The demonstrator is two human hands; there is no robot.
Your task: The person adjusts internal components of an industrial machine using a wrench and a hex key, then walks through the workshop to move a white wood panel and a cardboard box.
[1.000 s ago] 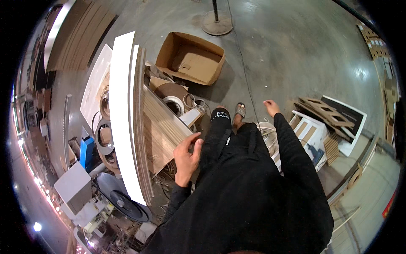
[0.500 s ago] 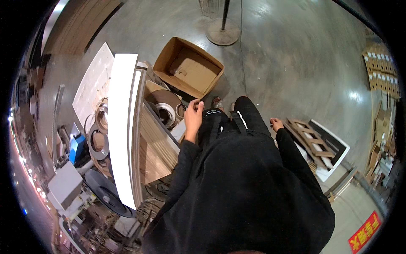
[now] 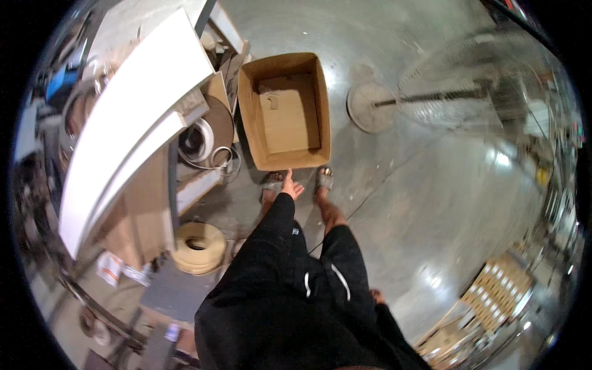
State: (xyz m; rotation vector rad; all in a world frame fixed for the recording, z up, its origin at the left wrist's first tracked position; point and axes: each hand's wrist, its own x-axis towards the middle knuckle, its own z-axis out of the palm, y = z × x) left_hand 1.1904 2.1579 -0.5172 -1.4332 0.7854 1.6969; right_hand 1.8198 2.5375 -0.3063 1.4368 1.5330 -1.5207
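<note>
An open brown cardboard box (image 3: 324, 117) stands on the floor just in front of my feet, with a small loose scrap (image 3: 273, 102) on its bottom. My left hand (image 3: 291, 185) is just short of the box's near wall, fingers apart and nothing in it. Whether a fingertip touches the wall I cannot tell. Beside my right thigh, my right hand (image 3: 377, 296) shows only in part. Its fingers are mostly hidden behind the dark clothing.
White boards (image 3: 139, 105) lean at the left, beside rolls of white banding (image 3: 196, 141). Stacked cream rings (image 3: 198, 248) lie nearer me. Right of the box stands a floor fan's round base (image 3: 371, 108); a cable (image 3: 385, 180) crosses the floor. Brown cartons (image 3: 498, 287) are stacked at the lower right.
I have turned left and come nearer the box, which now faces me squarely. My left hand has moved forward toward its near wall and spread its fingers. The right hand has dropped beside my thigh.
</note>
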